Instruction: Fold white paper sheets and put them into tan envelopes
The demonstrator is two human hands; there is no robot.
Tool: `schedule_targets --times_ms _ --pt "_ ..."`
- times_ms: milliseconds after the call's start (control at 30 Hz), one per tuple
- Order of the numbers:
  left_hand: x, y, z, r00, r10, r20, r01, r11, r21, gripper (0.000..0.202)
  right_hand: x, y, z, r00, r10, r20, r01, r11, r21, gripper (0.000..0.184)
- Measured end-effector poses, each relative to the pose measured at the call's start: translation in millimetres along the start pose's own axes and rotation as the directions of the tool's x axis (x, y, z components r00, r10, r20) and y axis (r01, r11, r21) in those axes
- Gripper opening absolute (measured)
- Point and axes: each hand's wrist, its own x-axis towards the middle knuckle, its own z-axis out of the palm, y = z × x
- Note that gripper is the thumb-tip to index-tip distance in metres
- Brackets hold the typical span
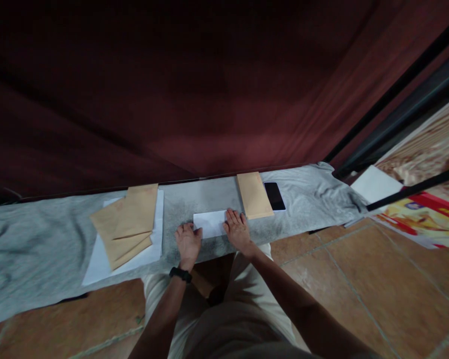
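Observation:
A folded white sheet of paper [209, 223] lies on the grey cloth-covered surface [41, 249] in front of me. My left hand [188, 242], with a black band on its wrist, lies flat with its fingers at the paper's left edge. My right hand [237, 230] rests palm down on the paper's right end, fingers stretched out. A single brown envelope [253, 194] lies just right of my right hand, with a black phone [274, 196] beside it.
To the left, several brown envelopes [129, 222] lie on white sheets [97, 262]. A dark red curtain [172, 85] hangs behind. At the right are black bars [404, 122], a white sheet [376, 184] and a colourful poster [426, 217]. The floor is tiled [359, 279].

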Motion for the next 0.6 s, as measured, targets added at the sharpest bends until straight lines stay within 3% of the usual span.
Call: schedule_targets --times_ms 200,300,433,600 --pt "5 4 -3.2 0.998 -0.052 0.039 0.053 0.998 -0.035 0.027 -1 -1 3 0.999 -0.018 -0.030 0.017 1.000 -0.025 0.052" --pt "10 5 -6.4 0.987 -0.143 0.068 0.153 0.975 -0.160 0.019 -16 -3 2 0.998 -0.036 -0.049 0.035 0.999 -0.028 0.053" --pt "18 3 -6.8 0.945 -0.299 0.135 0.326 0.809 -0.489 0.017 -39 -7 0 0.993 -0.099 -0.070 0.098 0.995 -0.017 0.056" --pt "17 3 -4.4 0.915 -0.326 0.235 0.395 0.620 -0.677 0.020 -45 -12 -4 0.990 -0.130 -0.060 0.130 0.991 0.013 0.059"
